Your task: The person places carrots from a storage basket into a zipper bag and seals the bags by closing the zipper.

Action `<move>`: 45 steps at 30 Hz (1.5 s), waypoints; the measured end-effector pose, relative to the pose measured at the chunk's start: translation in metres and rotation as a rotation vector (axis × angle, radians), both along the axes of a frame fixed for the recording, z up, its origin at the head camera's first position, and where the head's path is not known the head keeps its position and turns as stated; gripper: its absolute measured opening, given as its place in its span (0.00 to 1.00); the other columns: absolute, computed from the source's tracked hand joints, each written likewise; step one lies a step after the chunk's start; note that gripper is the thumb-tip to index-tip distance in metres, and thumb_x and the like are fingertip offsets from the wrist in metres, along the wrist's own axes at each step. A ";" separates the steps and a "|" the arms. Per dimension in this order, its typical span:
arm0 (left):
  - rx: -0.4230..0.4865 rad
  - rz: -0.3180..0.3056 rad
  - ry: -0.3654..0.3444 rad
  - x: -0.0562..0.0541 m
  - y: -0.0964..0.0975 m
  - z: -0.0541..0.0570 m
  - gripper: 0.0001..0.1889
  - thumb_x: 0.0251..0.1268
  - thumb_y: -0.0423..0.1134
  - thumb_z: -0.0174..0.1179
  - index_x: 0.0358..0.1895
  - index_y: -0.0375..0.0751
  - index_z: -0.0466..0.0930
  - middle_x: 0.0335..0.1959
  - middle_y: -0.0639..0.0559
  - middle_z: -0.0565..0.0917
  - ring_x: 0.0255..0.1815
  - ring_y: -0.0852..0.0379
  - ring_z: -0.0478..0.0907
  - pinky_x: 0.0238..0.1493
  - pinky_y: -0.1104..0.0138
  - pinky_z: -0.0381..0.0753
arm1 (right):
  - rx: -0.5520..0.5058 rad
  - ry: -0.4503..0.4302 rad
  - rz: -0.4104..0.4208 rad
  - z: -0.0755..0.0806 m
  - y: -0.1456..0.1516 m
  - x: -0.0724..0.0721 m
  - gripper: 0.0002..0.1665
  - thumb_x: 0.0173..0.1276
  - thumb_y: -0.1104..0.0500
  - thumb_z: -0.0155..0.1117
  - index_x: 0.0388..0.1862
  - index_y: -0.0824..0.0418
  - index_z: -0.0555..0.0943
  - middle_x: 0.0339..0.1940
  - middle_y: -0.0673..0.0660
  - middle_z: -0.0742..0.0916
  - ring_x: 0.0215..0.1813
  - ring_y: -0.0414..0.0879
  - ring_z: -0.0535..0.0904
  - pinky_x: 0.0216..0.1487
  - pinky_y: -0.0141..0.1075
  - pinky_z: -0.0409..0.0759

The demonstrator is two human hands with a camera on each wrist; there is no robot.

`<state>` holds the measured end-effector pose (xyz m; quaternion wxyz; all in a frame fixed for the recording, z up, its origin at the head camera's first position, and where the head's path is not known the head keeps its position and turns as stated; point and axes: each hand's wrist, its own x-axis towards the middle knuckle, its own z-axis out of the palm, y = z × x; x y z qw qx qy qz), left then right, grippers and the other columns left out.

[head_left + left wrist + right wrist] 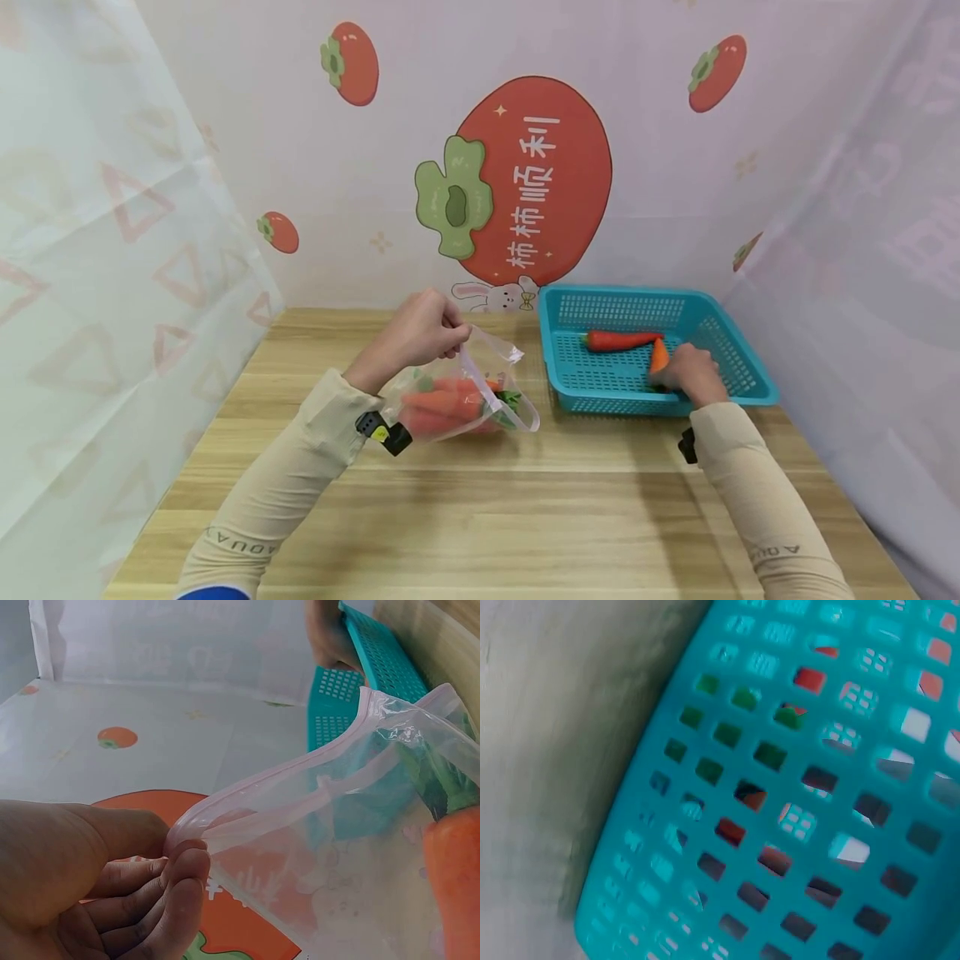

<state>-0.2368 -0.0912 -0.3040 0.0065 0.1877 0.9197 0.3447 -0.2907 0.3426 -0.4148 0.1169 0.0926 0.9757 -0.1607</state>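
My left hand (431, 329) pinches the pink-trimmed rim of a clear plastic bag (300, 776) between thumb and fingers, lifting that side of its mouth. Inside the bag lie several orange carrots (442, 408) with green tops; one carrot (454, 877) shows close up in the left wrist view. My right hand (693, 375) is down inside the blue basket (592, 404), its thumb and fingers gripping an orange carrot (659, 357) near its green end. Behind it in the basket lies a red chili pepper (618, 340). The basket's wall hides the right fingers in the right wrist view.
The basket and the bag stand side by side on a wooden table (480, 525), the basket at the back right. A printed cloth wall (375, 183) rises behind the table, with more cloth along both sides.
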 end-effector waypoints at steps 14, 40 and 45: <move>-0.008 0.007 0.004 -0.003 0.001 0.000 0.14 0.66 0.33 0.59 0.22 0.42 0.89 0.18 0.54 0.86 0.20 0.61 0.83 0.24 0.71 0.78 | -0.040 0.042 -0.052 0.022 0.023 0.006 0.27 0.65 0.47 0.72 0.24 0.59 0.66 0.25 0.58 0.69 0.31 0.53 0.69 0.32 0.42 0.72; -0.007 0.005 0.002 -0.001 0.002 0.001 0.15 0.66 0.33 0.59 0.21 0.42 0.88 0.17 0.54 0.86 0.19 0.62 0.82 0.23 0.71 0.79 | -0.075 0.232 0.245 0.050 0.017 0.015 0.29 0.68 0.51 0.73 0.54 0.76 0.86 0.51 0.74 0.88 0.51 0.65 0.79 0.58 0.62 0.75; -0.007 0.005 0.003 -0.002 0.002 0.000 0.15 0.66 0.32 0.58 0.21 0.43 0.88 0.16 0.54 0.85 0.19 0.62 0.82 0.23 0.71 0.79 | -0.078 0.236 0.305 0.062 0.004 0.021 0.29 0.68 0.51 0.74 0.55 0.74 0.86 0.49 0.71 0.90 0.44 0.57 0.83 0.36 0.41 0.81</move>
